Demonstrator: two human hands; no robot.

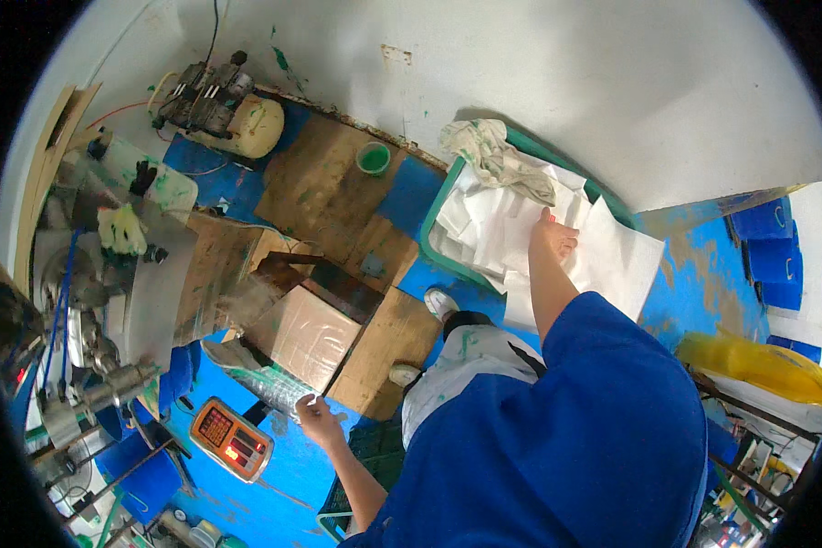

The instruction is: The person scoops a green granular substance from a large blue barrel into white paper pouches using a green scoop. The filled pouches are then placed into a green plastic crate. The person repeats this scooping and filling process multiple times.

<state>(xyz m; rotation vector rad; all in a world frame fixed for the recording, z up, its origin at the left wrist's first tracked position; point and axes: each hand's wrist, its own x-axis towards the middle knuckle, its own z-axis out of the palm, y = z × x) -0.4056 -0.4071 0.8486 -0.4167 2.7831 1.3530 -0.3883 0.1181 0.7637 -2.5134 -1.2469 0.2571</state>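
Note:
My right hand [554, 243] is over a pile of white sheets [511, 224] in a green tub [437, 215], its fingers apart and slightly bent. Beside that hand, a crumpled off-white cloth [498, 155] hangs over the tub's far rim. Lower left, my left hand [321, 422] has its thumb apart from the fingers, and its fingertips meet the end of shiny clear plastic [279, 385]. Whether they pinch the plastic is too small to make out. Just beyond is a square pale block under clear film [306, 338], set by a dark wooden frame [342, 288].
An orange-framed scale [232, 440] with a lit display stands on the blue floor. Machinery [96, 352] lines the left side. An air compressor [247, 128] and a green bucket [373, 159] are along the wall. Blue bins [776, 251] and a yellow bag [758, 365] lie right.

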